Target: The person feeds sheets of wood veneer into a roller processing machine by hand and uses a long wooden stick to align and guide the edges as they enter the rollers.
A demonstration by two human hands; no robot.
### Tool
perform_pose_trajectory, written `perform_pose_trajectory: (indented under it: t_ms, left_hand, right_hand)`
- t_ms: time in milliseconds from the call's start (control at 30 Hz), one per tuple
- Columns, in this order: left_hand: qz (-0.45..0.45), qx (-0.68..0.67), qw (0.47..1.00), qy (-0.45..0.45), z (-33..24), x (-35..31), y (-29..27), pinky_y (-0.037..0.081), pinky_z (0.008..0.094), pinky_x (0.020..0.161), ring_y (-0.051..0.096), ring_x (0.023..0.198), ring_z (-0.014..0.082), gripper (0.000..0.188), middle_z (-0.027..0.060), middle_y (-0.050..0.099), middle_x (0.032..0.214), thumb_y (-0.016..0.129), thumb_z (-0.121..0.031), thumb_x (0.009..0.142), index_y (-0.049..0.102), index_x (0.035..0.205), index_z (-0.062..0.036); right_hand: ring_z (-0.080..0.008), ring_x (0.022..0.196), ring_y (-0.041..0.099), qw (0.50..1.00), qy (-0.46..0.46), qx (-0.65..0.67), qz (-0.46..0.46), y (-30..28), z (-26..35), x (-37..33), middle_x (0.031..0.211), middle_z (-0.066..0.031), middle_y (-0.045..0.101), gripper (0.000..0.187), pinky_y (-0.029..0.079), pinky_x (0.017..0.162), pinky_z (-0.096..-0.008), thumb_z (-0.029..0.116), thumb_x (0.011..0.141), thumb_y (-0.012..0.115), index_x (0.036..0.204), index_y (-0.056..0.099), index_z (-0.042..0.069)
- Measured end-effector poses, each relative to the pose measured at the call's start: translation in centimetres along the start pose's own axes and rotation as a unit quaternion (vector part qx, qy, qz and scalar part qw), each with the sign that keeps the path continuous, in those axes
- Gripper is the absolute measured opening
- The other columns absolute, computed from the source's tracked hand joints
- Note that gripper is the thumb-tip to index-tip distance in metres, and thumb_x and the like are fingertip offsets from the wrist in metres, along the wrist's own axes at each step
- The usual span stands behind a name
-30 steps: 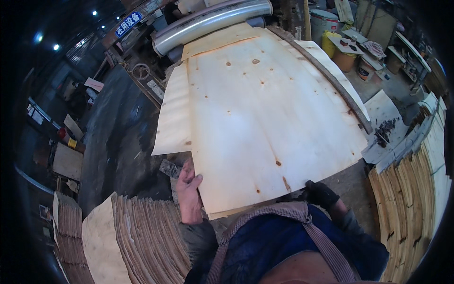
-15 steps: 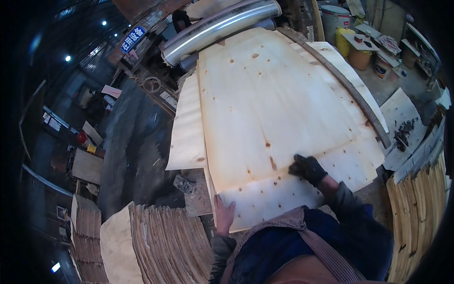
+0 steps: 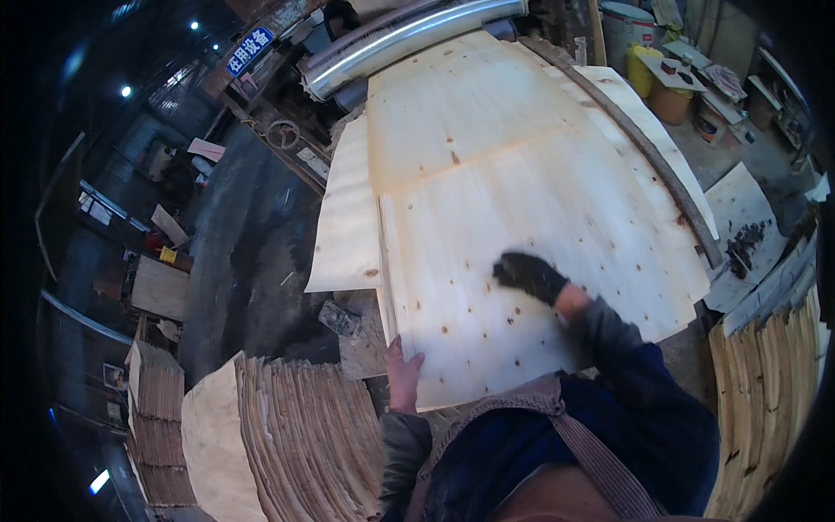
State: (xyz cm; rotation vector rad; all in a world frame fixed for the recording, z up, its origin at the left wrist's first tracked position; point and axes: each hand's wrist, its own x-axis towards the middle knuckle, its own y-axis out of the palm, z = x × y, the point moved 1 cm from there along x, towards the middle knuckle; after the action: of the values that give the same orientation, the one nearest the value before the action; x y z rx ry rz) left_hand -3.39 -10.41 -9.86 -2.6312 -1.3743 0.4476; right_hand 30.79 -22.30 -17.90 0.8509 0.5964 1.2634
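Big change from half a second ago: the far wood sheet has slid toward the silver roller. Its near edge, by the right glove back then, now lies well ahead of both hands. Much more of the knotty near sheet shows on the pile.

Left grip, bare, is at the near sheet's left edge, close to the near left corner, about where it was; thumb on top, can't tell from here if it's pinching or just resting.

Right grip, dark glove, is over the middle of the near sheet, blurred, fingers pointing left. Can't tell whether it's pressing or hovering, nor how far the fingers are closed.

Dark wooden strip runs along the pile's right side; pale side sheet sticks out left, same as before.
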Motion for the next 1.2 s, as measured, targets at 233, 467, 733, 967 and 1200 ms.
perform_pose_trajectory:
  t_ms: [233, 467, 733, 967, 1200]
  left_hand:
    - [0.039, -0.157, 0.987, -0.008, -5.5, -1.8, -0.4, 0.041, 0.0318, 0.094, 0.051, 0.111, 0.0212, 0.058, 0.0143, 0.050, 0.125, 0.041, 0.015, 0.074, 0.038, 0.131, 0.0026]
    - [0.064, -0.206, 0.974, 0.072, -10.9, -2.6, -1.7, 0.040, 0.0300, 0.096, 0.049, 0.116, 0.0214, 0.062, 0.0152, 0.048, 0.129, 0.040, 0.017, 0.072, 0.033, 0.133, 0.0053]
    - [0.040, 0.295, 0.952, 0.064, -4.3, -1.1, -1.8, 0.026, 0.0393, 0.105, 0.039, 0.124, 0.0302, 0.045, 0.0260, 0.044, 0.128, 0.059, -0.011, 0.079, 0.050, 0.119, 0.0075]
    - [0.005, 0.295, 0.946, 0.136, -4.0, -0.8, -0.7, 0.021, 0.0443, 0.107, 0.033, 0.126, 0.0389, 0.056, 0.0276, 0.040, 0.131, 0.060, -0.026, 0.081, 0.045, 0.123, 0.0077]
    - [-0.048, 0.355, 0.929, 0.096, -1.3, -2.0, 1.2, 0.022, 0.0386, 0.109, 0.023, 0.131, 0.0380, 0.072, 0.0295, 0.025, 0.139, 0.063, -0.022, 0.080, 0.027, 0.131, 0.0143]
  right_hand:
    - [-0.0339, 0.107, 0.055, 0.967, 0.201, 0.042, -0.153, 13.1, -0.8, -17.3, 0.114, -0.0230, 0.056, 0.041, 0.044, 0.093, -0.0455, 0.014, 0.090, 0.052, 0.126, 0.043, -0.003]
    - [-0.0258, 0.085, 0.062, 0.838, 0.014, -0.523, -0.151, 8.1, -3.7, -25.4, 0.091, -0.0139, 0.064, 0.024, 0.050, 0.079, -0.0367, 0.022, 0.090, 0.054, 0.100, 0.058, 0.000]
    - [-0.0272, 0.074, 0.064, 0.796, 0.008, -0.562, -0.223, 13.9, -0.5, -24.5, 0.077, -0.0143, 0.065, 0.024, 0.052, 0.070, -0.0370, 0.022, 0.089, 0.055, 0.086, 0.060, -0.001]
    - [-0.0230, 0.070, 0.063, 0.704, -0.095, -0.686, -0.154, 11.1, 2.8, -19.2, 0.078, -0.0040, 0.066, 0.016, 0.048, 0.062, -0.0317, 0.020, 0.076, 0.063, 0.089, 0.064, 0.009]
    - [-0.0306, 0.081, 0.062, 0.952, -0.035, -0.081, -0.295, 6.2, 5.7, -4.8, 0.086, -0.0169, 0.061, 0.024, 0.054, 0.080, -0.0453, 0.018, 0.087, 0.058, 0.097, 0.056, -0.004]
